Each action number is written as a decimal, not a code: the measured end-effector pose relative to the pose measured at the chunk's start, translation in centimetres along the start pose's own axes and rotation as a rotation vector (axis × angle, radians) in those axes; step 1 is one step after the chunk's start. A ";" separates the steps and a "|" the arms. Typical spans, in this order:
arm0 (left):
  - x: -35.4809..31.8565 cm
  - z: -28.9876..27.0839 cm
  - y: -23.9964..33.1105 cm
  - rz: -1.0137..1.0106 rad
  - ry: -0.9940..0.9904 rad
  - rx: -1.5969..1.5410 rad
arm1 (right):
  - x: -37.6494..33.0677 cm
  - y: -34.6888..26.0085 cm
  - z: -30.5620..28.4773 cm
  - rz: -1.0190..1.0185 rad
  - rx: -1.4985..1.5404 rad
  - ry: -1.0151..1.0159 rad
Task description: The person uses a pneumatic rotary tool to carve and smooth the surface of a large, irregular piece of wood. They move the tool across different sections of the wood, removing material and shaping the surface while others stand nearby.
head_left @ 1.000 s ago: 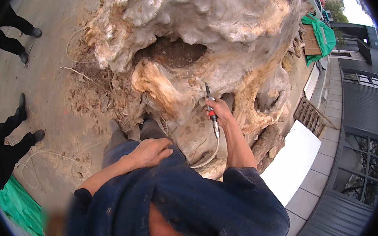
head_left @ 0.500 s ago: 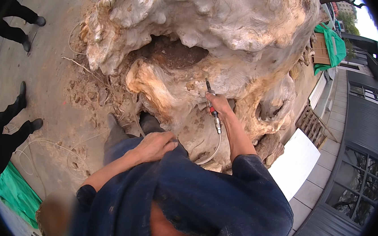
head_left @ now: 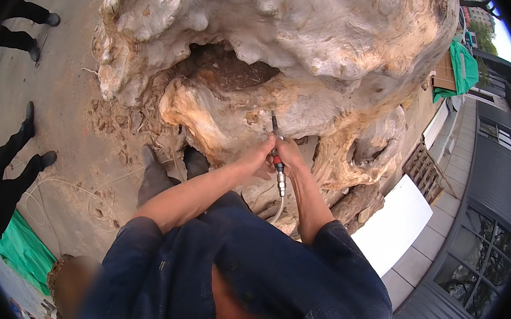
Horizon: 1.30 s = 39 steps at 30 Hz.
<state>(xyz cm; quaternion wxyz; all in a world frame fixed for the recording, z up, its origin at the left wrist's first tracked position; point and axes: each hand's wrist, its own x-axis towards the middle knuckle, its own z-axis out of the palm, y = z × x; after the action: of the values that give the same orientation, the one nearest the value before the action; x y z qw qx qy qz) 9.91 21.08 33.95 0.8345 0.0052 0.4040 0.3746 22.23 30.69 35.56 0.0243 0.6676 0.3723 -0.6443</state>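
Observation:
A slim air grinder (head_left: 280, 180), black at its front with a red band and a metal hose fitting, is held between my hands. My right hand (head_left: 291, 153) wraps round its body from the right. My left hand (head_left: 260, 158) closes on it from the left, thumb near the black front part; some of its fingers are hidden. The grinder's tip points away from me at the pale, lumpy surface of a huge tree root (head_left: 321, 37); whether it touches the wood I cannot tell. A clear hose (head_left: 279, 209) runs down from the fitting.
A dark hollow (head_left: 227, 69) opens in the root beyond the tool. Loose hose (head_left: 77, 185) and wood debris (head_left: 108, 119) lie on the ground at left, where two people's dark-clothed legs (head_left: 6, 165) show. A white board (head_left: 394, 223) and a wooden lattice (head_left: 425, 173) are at right.
My left hand has left my lap and joined my right hand on the grinder. The grinder has shifted slightly left, and the whole view has moved a little.

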 end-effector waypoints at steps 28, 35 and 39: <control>4.3 2.8 2.5 0.101 0.186 -0.354 | 4.0 -3.3 -0.7 0.048 -0.070 -0.047; 5.2 3.9 3.6 0.247 0.210 -0.254 | 3.1 -5.8 -1.0 -0.039 -0.016 -0.003; 5.5 3.4 1.6 0.173 0.216 -0.301 | 3.5 -3.6 -1.7 0.021 -0.104 -0.027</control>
<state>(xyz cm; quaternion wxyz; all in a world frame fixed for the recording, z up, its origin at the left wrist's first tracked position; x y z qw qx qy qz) 13.44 26.70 33.04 0.7424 -0.1253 0.4288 0.4994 21.32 35.82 34.35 0.0709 0.6605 0.3979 -0.6327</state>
